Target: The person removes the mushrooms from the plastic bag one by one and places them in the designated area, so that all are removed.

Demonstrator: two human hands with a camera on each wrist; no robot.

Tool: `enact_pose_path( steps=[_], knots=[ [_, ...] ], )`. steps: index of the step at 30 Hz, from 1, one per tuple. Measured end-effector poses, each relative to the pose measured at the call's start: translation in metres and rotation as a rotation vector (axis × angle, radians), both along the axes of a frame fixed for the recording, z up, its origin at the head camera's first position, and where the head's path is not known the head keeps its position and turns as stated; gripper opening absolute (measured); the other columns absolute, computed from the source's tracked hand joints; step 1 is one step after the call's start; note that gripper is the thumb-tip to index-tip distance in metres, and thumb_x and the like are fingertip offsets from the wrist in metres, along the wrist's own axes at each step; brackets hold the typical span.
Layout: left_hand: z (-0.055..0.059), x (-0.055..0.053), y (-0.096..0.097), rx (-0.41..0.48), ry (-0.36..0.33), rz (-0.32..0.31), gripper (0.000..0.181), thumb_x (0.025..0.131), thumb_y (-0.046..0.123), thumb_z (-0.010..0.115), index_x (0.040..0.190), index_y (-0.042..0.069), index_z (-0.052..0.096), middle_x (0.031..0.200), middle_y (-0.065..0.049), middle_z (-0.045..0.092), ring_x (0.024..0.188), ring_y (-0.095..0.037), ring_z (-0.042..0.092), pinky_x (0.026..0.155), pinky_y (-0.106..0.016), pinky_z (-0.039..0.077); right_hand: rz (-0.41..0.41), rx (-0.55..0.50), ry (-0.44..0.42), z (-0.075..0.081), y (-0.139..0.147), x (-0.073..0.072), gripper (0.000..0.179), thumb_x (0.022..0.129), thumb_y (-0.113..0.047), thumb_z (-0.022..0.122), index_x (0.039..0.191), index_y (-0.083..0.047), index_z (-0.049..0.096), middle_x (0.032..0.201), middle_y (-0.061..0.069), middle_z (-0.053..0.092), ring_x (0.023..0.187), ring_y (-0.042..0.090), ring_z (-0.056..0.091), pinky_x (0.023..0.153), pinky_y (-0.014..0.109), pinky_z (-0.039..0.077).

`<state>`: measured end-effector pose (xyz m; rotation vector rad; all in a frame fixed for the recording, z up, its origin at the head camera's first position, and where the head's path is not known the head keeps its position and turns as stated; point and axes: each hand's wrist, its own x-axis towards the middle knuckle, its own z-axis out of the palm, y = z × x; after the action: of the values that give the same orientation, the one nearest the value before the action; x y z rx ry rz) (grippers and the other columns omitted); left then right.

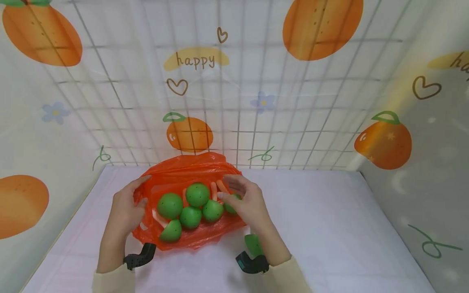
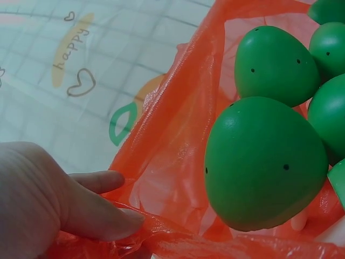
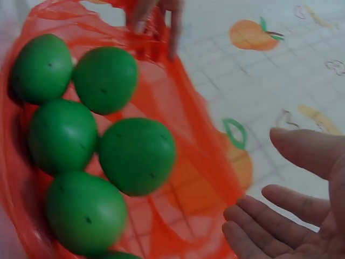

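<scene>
A red plastic bag [image 1: 205,162] lies spread on the table with its mouth wide. In it sit several green, rounded, fruit-like pieces [image 1: 170,206] with black dots, and some thin orange sticks [image 1: 214,191]. At the bag's left side my left hand [image 1: 126,207] holds the rim, its thumb over the plastic in the left wrist view. My right hand [image 1: 249,199] is over the bag's right side, partly hiding one green piece [image 1: 232,204]. Its fingers [image 3: 269,226] are extended and the thumb stands apart, with nothing held.
The white table [image 1: 315,232] extends to the right of the bag. A patterned curtain [image 1: 293,93] with printed oranges stands behind and on both sides. Beside my right wrist is a small green thing [image 1: 253,244], its kind unclear.
</scene>
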<state>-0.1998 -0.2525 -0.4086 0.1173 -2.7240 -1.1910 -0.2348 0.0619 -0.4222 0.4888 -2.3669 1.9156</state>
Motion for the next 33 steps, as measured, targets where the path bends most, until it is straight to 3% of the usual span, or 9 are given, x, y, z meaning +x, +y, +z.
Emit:
enact_pose_path(
  steps=[9,16,22,33],
  knots=[
    [-0.001,-0.002,-0.001,0.001,0.029,-0.02,0.062,0.097,-0.008,0.057,0.156,0.008,0.05,0.154,-0.025,0.049,0.14,-0.049,0.045,0.107,-0.066,0.047,-0.06,0.172,0.002,-0.019,-0.044,-0.01,0.057,0.089,-0.024,0.087,0.137,-0.002,0.066,0.133,0.013,0.07,0.124,0.033,0.066,0.105,0.051,0.054],
    [-0.001,-0.001,-0.001,0.009,0.008,-0.008,0.063,0.097,-0.008,0.058,0.157,0.01,0.049,0.155,-0.025,0.049,0.137,-0.048,0.047,0.103,-0.064,0.05,-0.104,0.156,0.005,-0.031,-0.058,-0.013,0.058,0.087,-0.019,0.088,0.136,0.002,0.065,0.133,0.016,0.069,0.124,0.036,0.066,0.102,0.051,0.056],
    [-0.002,-0.001,-0.002,-0.005,0.025,-0.021,0.062,0.096,-0.009,0.057,0.155,0.008,0.051,0.155,-0.025,0.049,0.141,-0.049,0.044,0.109,-0.067,0.045,-0.126,0.169,-0.02,-0.035,-0.065,-0.014,0.061,0.085,-0.02,0.09,0.136,0.002,0.063,0.132,0.016,0.069,0.122,0.036,0.066,0.101,0.051,0.057],
    [-0.004,0.0,-0.004,0.01,0.006,-0.014,0.063,0.097,-0.008,0.058,0.156,0.01,0.05,0.155,-0.023,0.049,0.14,-0.048,0.045,0.105,-0.064,0.048,-0.139,0.147,-0.047,-0.04,-0.073,-0.015,0.06,0.083,-0.019,0.092,0.134,0.0,0.066,0.126,0.012,0.07,0.117,0.032,0.067,0.1,0.048,0.058]
  ],
)
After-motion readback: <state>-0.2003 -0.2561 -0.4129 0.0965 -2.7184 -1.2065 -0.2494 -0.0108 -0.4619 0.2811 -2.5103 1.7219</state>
